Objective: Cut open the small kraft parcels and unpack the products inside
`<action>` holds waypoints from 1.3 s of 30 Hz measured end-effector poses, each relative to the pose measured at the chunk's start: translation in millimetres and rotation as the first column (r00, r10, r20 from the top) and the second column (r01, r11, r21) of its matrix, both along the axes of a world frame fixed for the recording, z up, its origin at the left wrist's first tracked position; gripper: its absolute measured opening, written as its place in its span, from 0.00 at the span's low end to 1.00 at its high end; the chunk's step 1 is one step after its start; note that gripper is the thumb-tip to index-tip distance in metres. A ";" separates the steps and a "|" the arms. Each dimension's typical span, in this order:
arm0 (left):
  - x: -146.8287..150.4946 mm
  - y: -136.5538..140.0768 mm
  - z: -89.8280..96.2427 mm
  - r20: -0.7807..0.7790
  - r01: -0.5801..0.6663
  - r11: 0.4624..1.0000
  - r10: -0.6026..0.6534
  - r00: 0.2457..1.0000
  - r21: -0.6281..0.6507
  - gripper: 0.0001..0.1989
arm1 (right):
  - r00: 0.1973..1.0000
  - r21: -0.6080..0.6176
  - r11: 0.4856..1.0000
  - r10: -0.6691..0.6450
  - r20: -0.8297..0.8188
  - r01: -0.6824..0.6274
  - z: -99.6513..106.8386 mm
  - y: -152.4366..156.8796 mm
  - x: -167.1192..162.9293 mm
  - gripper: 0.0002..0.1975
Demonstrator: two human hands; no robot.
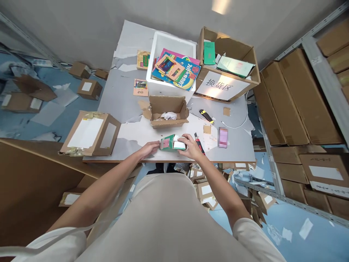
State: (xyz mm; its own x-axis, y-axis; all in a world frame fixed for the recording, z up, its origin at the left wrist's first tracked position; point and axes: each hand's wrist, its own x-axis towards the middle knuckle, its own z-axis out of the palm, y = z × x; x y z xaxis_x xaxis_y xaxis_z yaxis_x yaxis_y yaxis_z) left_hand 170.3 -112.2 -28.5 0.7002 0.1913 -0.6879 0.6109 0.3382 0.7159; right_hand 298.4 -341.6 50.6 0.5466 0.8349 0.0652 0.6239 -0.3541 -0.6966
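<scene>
A small green box with a pink panel is held between my two hands, just above the table's front edge. White flaps show at its right end. My left hand pinches the box's left end with its fingertips. My right hand is closed around the right end, by the white flaps. Behind the box stands an open cardboard carton with crumpled white paper inside. A red and black utility knife lies close to my right hand, and a yellow and black cutter lies farther back.
A white foam box carries several colourful books. Right of it, a large carton holds green boxes. A taped parcel sits at the left. A pink pixelated item and a white cable lie at the right.
</scene>
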 end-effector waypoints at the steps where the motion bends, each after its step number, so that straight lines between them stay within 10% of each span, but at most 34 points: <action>1: -0.1 0.9 -0.4 0.025 0.033 0.999 -0.033 0.999 -0.008 0.30 | 1.000 -0.067 0.998 0.019 0.014 -0.018 0.1 4.0 0.1 0.25; 5: -5.0 3.2 8.5 0.235 0.145 0.968 -0.192 0.953 0.203 0.45 | 0.996 -0.279 0.957 0.086 0.028 -0.075 -0.4 20.0 -2.2 0.29; 9: -6.7 -1.7 34.2 0.335 0.152 0.792 -0.413 0.847 0.592 0.51 | 0.981 -0.292 0.940 0.192 0.028 -0.176 3.0 26.8 -6.0 0.32; 15: 7.4 -11.6 46.2 0.283 0.208 0.606 -0.612 0.738 0.768 0.47 | 0.976 -0.252 0.948 0.213 0.041 -0.196 12.0 30.1 -1.9 0.20; 20: 4.8 -13.0 38.6 0.291 0.165 0.610 -0.576 0.764 0.775 0.48 | 0.969 -0.362 0.917 0.222 0.107 -0.170 20.6 44.8 6.4 0.16; 26: -0.2 -28.3 43.0 0.488 -0.077 0.763 -0.329 0.808 0.642 0.31 | 1.000 -0.345 0.939 -0.017 0.009 0.019 8.5 58.0 14.7 0.16; 31: -1.3 -35.9 46.6 0.383 -0.003 0.609 -0.495 0.780 0.793 0.26 | 0.992 -0.221 0.974 -0.073 -0.099 0.050 -7.1 67.4 22.5 0.16; 35: -6.2 -44.9 41.2 0.395 -0.106 0.561 -0.423 0.815 0.821 0.06 | 1.000 -0.235 0.972 0.001 0.007 0.000 -10.5 69.6 28.1 0.17; 39: -6.9 -55.9 32.3 0.386 -0.130 0.525 -0.415 0.824 0.841 0.11 | 0.964 -0.291 0.944 0.208 0.166 -0.154 -3.1 61.9 37.4 0.17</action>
